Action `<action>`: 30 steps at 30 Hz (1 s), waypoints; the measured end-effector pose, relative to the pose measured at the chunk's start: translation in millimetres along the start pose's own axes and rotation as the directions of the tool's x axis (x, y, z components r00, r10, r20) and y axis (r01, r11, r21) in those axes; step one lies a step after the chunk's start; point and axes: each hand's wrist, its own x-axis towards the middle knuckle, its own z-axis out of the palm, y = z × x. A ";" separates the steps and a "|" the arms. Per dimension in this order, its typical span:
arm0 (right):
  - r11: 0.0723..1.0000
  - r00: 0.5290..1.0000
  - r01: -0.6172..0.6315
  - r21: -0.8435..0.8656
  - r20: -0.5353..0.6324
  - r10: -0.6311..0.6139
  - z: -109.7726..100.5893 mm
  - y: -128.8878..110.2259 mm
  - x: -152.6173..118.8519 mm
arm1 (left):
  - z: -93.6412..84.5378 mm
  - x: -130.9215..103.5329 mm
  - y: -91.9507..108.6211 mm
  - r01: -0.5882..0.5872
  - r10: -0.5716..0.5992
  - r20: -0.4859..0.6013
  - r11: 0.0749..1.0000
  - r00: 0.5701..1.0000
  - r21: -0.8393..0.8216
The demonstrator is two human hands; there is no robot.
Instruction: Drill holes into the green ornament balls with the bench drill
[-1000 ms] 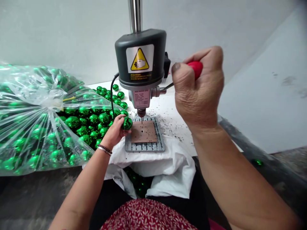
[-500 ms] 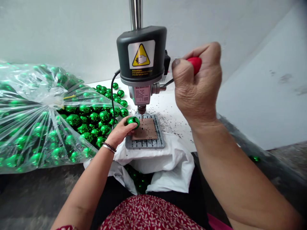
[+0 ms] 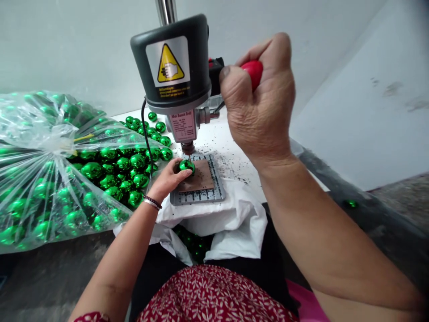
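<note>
My left hand (image 3: 171,176) grips a shiny green bauble (image 3: 186,167) between thumb and fingers. The bauble sits at the thin drill bit (image 3: 190,158) of a small bench drill (image 3: 169,62), over a brown board (image 3: 203,176) on the grey drill base (image 3: 219,192). Whether the bit touches the bauble I cannot tell. Up on the right, my right hand (image 3: 263,100) is wrapped around the red knob (image 3: 254,74) of the drill's feed lever. Its fingers are partly hidden behind the fist.
A clear plastic bag (image 3: 60,147) packed with green baubles lies on the left, and loose baubles (image 3: 161,127) spill from it onto the white table (image 3: 234,147). Dark shavings dot the table. A white cloth bag (image 3: 239,219) with baubles inside hangs at the front edge.
My left hand has brought the bauble rightward over the board to the drill bit. My right hand still grips the lever knob. The whole view has shifted and tilted slightly.
</note>
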 end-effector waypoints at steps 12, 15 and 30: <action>0.999 0.998 -0.031 -0.032 0.052 0.033 -3.1 -4.8 1.9 | -0.1 6.3 3.0 0.016 -0.008 -0.035 0.970 0.999 0.244; 0.999 0.997 -0.048 -0.015 0.057 0.049 -3.2 -6.7 2.2 | -2.1 6.8 8.5 0.025 -0.012 -0.044 0.955 0.999 0.294; 0.998 0.995 -0.056 0.005 0.087 0.055 -2.3 -5.5 3.6 | 2.0 1.2 11.0 -0.102 0.096 0.034 0.937 0.995 0.336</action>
